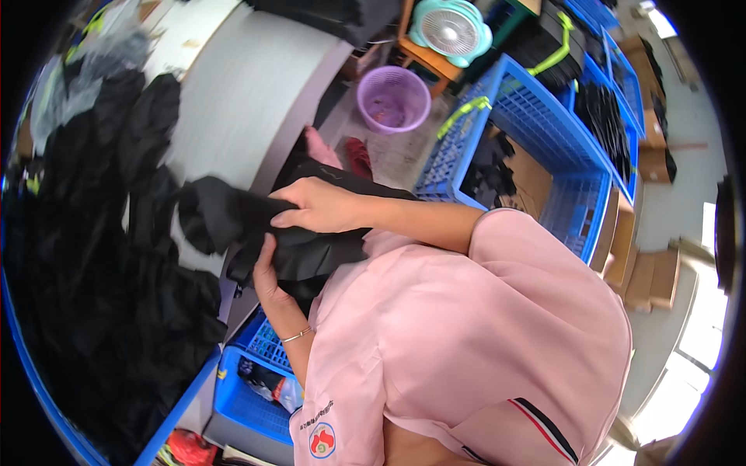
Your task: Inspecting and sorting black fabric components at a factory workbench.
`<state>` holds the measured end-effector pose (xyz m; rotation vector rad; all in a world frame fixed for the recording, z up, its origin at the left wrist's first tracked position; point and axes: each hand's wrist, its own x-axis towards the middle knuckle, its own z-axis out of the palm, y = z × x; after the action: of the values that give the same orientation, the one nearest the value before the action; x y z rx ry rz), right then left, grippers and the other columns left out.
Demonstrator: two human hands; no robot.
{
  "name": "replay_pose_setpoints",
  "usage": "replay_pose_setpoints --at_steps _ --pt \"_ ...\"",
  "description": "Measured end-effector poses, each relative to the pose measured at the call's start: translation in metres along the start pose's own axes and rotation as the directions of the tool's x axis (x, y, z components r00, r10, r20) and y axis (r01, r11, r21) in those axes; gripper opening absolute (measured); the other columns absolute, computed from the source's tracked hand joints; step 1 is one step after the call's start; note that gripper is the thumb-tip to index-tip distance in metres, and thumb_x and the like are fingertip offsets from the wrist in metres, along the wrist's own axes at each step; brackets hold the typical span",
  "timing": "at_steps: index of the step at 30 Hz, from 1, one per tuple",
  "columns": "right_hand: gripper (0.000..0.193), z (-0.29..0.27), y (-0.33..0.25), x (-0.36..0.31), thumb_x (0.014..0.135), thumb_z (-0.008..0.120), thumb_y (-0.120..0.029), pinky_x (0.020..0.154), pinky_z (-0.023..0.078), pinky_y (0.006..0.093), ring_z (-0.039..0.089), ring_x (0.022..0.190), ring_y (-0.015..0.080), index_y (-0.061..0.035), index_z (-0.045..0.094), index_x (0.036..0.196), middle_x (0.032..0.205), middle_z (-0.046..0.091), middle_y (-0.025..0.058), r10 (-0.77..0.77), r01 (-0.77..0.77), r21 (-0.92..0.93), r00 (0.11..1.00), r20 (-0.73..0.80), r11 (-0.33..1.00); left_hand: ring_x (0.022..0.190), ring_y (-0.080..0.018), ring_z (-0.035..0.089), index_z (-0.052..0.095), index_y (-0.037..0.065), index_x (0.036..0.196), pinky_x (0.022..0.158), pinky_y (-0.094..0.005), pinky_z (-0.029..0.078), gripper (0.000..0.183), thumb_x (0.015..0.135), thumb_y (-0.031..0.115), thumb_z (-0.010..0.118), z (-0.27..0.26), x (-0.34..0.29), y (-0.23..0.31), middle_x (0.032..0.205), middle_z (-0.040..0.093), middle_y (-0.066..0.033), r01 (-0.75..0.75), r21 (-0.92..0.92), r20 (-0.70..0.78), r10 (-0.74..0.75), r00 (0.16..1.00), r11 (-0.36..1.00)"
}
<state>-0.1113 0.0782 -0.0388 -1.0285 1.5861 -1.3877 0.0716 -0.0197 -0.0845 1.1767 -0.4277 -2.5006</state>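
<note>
A piece of black cloth [307,252] lies across my lap, and its far end reaches over the edge of the pale table [241,93]. From the right, my right hand [311,206] presses on the cloth with its fingers curled and the thumb against it. Lower down, my left hand [269,272], with a bracelet at the wrist, grips the near side of the same cloth. The left fingertips are partly hidden by the folds. A large heap of black fabric [85,311] spreads to the left of the cloth.
Blue crates [536,147] stand on the right, one with black pieces and cardboard inside. A purple basket [392,99] is on the floor ahead, near a turquoise fan [451,31] on a wooden stool [431,60]. Below my left arm sits a blue bin [245,404].
</note>
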Motion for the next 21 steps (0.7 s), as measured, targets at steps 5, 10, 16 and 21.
replay_pose_setpoints --at_steps 5,10,16,21 --pt "0.031 -0.025 -0.001 -0.015 0.089 0.070 -0.004 0.091 0.054 0.0281 0.069 0.094 0.0162 0.0037 0.066 0.119 0.106 0.072 0.0049 0.238 -0.333 0.758 0.942 0.238 0.561 0.123 -0.0314 0.059 0.052 -0.004 0.137 0.109 -0.0472 0.046 0.050 0.096 0.020 0.066 -0.002 -0.012 -0.009 0.136 0.059 -0.0182 -0.014 0.028 0.194 0.008 0.981 1.000" --pt "0.043 -0.044 0.013 -0.057 0.089 0.070 -0.005 0.101 0.048 0.0290 0.062 0.112 0.0160 0.0008 0.059 0.131 0.120 0.068 0.0066 0.179 -0.175 0.846 0.979 0.096 0.504 0.123 -0.0299 0.058 0.055 -0.004 0.135 0.109 -0.0456 0.045 0.047 0.093 0.012 0.069 0.027 -0.012 -0.028 0.135 0.060 -0.0159 -0.043 0.239 0.223 -0.012 0.975 0.970" --pt "0.040 -0.069 0.037 -0.106 0.090 0.067 -0.002 0.103 0.049 0.0329 0.064 0.111 0.0181 0.0019 0.059 0.129 0.120 0.067 0.0069 0.138 0.047 0.839 0.980 -0.144 0.542 0.113 -0.0221 0.063 0.057 0.001 0.136 0.102 -0.0364 0.049 0.047 0.091 0.005 0.070 0.055 -0.007 -0.052 0.125 0.066 -0.0076 -0.181 0.472 0.261 0.059 0.963 0.863" --pt "0.044 -0.126 0.083 -0.160 0.090 0.069 -0.007 0.100 0.051 0.0359 0.065 0.111 0.0213 -0.0013 0.055 0.132 0.121 0.067 0.0108 0.468 0.132 0.747 0.706 -0.532 0.652 0.122 -0.0245 0.061 0.042 0.001 0.149 0.102 -0.0387 0.049 0.056 0.100 0.020 0.062 0.067 -0.001 -0.064 0.140 0.058 -0.0161 -0.206 0.655 0.466 -0.174 0.868 0.727"
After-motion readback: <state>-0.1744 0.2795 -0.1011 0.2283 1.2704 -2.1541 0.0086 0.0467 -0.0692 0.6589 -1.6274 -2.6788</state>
